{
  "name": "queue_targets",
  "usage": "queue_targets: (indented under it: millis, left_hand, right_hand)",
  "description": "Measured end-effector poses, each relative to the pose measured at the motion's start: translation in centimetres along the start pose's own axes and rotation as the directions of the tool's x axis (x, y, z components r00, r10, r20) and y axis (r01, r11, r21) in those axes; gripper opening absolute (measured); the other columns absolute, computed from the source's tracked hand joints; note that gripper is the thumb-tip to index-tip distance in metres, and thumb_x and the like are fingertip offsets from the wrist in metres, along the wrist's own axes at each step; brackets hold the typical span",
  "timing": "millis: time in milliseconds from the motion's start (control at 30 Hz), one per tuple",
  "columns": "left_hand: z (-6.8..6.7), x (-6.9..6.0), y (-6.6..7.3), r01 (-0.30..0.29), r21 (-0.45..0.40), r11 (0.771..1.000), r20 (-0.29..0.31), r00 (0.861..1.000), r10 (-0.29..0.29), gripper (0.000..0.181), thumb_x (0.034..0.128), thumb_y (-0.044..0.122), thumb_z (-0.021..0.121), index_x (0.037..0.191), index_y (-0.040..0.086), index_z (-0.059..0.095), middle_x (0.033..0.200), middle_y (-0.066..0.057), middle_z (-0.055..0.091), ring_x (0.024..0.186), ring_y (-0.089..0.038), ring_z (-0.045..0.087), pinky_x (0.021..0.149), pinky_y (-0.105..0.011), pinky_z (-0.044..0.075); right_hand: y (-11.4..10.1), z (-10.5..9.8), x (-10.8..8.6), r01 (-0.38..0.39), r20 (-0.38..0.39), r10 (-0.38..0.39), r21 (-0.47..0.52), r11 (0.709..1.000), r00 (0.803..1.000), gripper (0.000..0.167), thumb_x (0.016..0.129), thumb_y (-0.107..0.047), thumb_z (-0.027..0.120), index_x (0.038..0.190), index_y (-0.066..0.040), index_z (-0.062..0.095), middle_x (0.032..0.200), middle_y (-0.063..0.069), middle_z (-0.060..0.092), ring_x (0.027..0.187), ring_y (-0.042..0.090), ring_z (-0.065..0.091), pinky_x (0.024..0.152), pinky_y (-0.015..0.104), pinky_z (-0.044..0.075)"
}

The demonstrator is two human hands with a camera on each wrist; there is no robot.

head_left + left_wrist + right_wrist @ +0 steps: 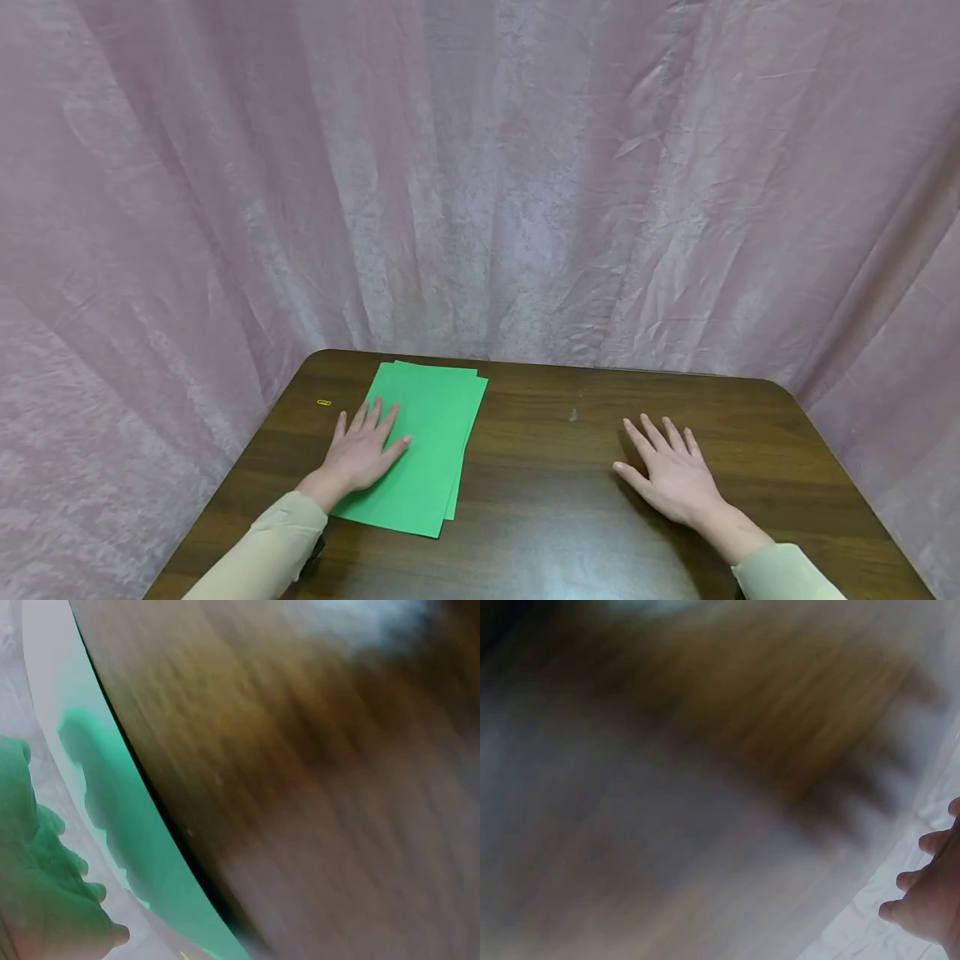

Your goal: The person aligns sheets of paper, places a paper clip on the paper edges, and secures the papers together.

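My desk (540,483) was brown and wood-grained, with rounded far corners. Green paper (431,454) lay flat under my left fingers (388,420), at least two sheets, slightly askew. A yellow paper clip (324,402) lay just left of those fingers; left of my right fingers (639,439) was a small greyish speck (573,414), mark or scrap I couldn't tell.

A pink curtain (525,183), with the patchy sheen of crushed velvet, hung in long vertical folds behind the far edge of the brown table (547,450) and also beyond the table's left and right sides. The table had streaked wood grain, rounded far corners and a pale, glossy reflection (517,521) across the middle of its near part. A small greyish speck (573,414), too small to identify, showed on the table near its far edge, slightly right of centre.
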State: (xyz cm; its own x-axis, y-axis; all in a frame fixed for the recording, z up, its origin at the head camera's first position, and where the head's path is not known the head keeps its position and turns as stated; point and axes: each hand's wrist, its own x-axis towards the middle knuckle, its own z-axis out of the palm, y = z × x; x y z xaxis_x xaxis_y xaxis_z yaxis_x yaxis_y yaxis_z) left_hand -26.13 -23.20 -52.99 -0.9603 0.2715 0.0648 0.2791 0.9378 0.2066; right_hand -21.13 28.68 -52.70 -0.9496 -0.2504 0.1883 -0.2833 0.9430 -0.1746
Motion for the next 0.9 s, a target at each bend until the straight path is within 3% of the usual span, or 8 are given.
queue_targets:
  millis: [267, 433, 667, 900]
  left_hand:
    - [0.7, -0.7, -1.8, 0.005, 0.008, 1.0, 0.005, 1.0, -0.005, 0.081, 0.1042, 0.067, 0.033, 0.164, 0.013, 0.024, 0.167, -0.024, 0.017, 0.152, -0.048, 0.012, 0.116, -0.072, 0.002]
    - [0.4, -1.7, -2.3, -0.004, -0.006, 1.0, -0.013, 1.0, 0.004, 0.08, 0.1045, 0.064, 0.039, 0.163, 0.011, 0.028, 0.165, -0.026, 0.02, 0.151, -0.049, 0.015, 0.116, -0.073, 0.004]
    - [-0.3, -3.1, -3.3, -0.012, 0.01, 1.0, -0.019, 1.0, 0.012, 0.076, 0.105, 0.06, 0.043, 0.161, 0.01, 0.032, 0.165, -0.024, 0.022, 0.15, -0.048, 0.018, 0.115, -0.073, 0.007]
    - [-0.2, -3.7, -4.3, -0.059, -0.012, 0.998, -0.007, 0.998, 0.059, 0.073, 0.1061, 0.056, 0.045, 0.161, 0.009, 0.032, 0.165, -0.023, 0.023, 0.15, -0.048, 0.021, 0.114, -0.074, 0.01]
  right_hand:
    - [-3.2, 1.2, 1.5, 0.088, -0.027, -0.088, 0.003, 0.996, 0.996, 0.076, 0.099, -0.063, 0.054, 0.158, -0.017, 0.041, 0.16, 0.017, 0.038, 0.147, 0.049, 0.027, 0.116, 0.069, 0.016]
    - [-5.7, 2.1, 2.6, 0.148, 0.001, -0.148, 0.012, 0.989, 0.989, 0.076, 0.099, -0.064, 0.053, 0.159, -0.019, 0.04, 0.162, 0.014, 0.036, 0.148, 0.047, 0.027, 0.117, 0.069, 0.015]
    - [-9.7, 3.3, 4.6, 0.253, 0.013, -0.254, 0.028, 0.967, 0.967, 0.075, 0.1, -0.064, 0.051, 0.158, -0.018, 0.042, 0.161, 0.015, 0.038, 0.148, 0.046, 0.029, 0.117, 0.068, 0.017]
    - [-14.0, 3.9, 6.3, 0.306, 0.093, -0.31, 0.056, 0.951, 0.946, 0.076, 0.101, -0.065, 0.047, 0.16, -0.019, 0.038, 0.164, 0.014, 0.033, 0.15, 0.044, 0.025, 0.118, 0.066, 0.014]
